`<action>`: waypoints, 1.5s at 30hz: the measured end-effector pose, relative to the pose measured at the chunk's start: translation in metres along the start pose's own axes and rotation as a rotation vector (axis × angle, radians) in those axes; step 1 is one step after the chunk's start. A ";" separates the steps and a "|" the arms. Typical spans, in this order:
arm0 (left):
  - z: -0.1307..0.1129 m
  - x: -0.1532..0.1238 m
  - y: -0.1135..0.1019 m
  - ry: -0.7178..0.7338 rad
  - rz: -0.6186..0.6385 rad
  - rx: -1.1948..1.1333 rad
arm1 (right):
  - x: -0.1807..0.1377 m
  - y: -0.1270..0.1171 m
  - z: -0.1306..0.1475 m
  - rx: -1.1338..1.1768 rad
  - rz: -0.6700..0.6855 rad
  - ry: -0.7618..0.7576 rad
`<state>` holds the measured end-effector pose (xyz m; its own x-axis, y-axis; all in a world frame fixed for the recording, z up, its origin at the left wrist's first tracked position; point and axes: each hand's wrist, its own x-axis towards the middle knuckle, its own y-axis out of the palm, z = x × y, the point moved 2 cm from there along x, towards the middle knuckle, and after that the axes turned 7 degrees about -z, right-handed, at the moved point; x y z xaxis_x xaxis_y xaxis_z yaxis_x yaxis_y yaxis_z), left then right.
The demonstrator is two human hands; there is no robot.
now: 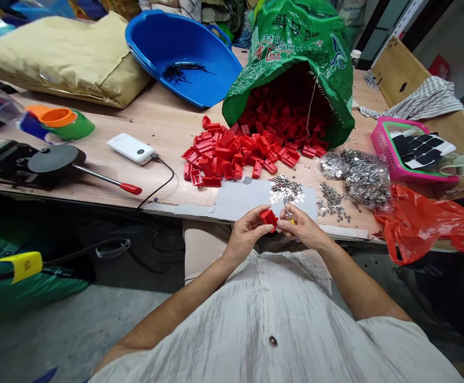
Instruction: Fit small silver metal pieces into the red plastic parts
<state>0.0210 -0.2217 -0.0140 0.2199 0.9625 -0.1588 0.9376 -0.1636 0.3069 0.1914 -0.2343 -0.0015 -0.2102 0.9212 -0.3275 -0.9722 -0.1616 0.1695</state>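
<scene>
My left hand [248,229] is closed around a small red plastic housing [269,218], held just past the table's front edge. Close beside it, my right hand [300,227] pinches a slim metal tool [288,209] with a yellow part; its exact kind is hard to make out. The right fingertips are at the housing, and whether they touch it I cannot tell. Beyond the hands, a pile of small silvery metal pieces [285,189] lies on a grey sheet [235,198]. Farther back, many loose red housings [226,149] spill from a green woven sack [291,32].
Bagged metal parts [365,178], a pink basket [389,159] and a red plastic bag [435,218] are to the right. Leftward are a white power bank [130,148] with a cable and a red-tipped lever [130,188]. A blue basin [184,48] stands behind.
</scene>
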 end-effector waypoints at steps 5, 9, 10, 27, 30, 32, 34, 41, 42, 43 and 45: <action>0.004 0.002 -0.001 -0.058 -0.012 -0.073 | -0.003 0.001 0.001 -0.015 0.002 -0.027; 0.005 0.004 -0.002 -0.065 -0.006 -0.110 | -0.004 -0.003 0.001 -0.099 -0.007 -0.071; 0.005 0.005 -0.003 -0.044 -0.004 -0.104 | -0.004 -0.005 0.000 -0.156 -0.018 -0.096; 0.002 0.043 -0.032 0.298 0.167 0.715 | 0.012 -0.005 -0.012 -1.008 -0.241 -0.492; -0.002 0.044 -0.031 0.327 0.203 0.767 | 0.015 -0.004 -0.013 -1.036 -0.218 -0.515; -0.001 0.045 -0.033 0.331 0.214 0.772 | 0.016 -0.003 -0.015 -1.053 -0.209 -0.531; 0.001 0.046 -0.034 0.334 0.220 0.769 | 0.017 -0.003 -0.017 -1.070 -0.213 -0.538; 0.002 0.045 -0.031 0.352 0.195 0.762 | 0.015 0.005 -0.022 -1.213 -0.237 -0.520; 0.002 0.044 -0.031 0.349 0.177 0.769 | 0.014 0.009 -0.023 -1.242 -0.235 -0.512; 0.004 0.044 -0.031 0.348 0.154 0.776 | 0.013 0.012 -0.023 -1.275 -0.237 -0.499; 0.006 0.044 -0.031 0.351 0.113 0.785 | 0.012 0.019 -0.025 -1.337 -0.256 -0.464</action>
<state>0.0034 -0.1759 -0.0357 0.3489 0.9212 0.1724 0.8580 -0.2400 -0.4541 0.1678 -0.2348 -0.0251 -0.2192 0.9632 0.1558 -0.3979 0.0575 -0.9156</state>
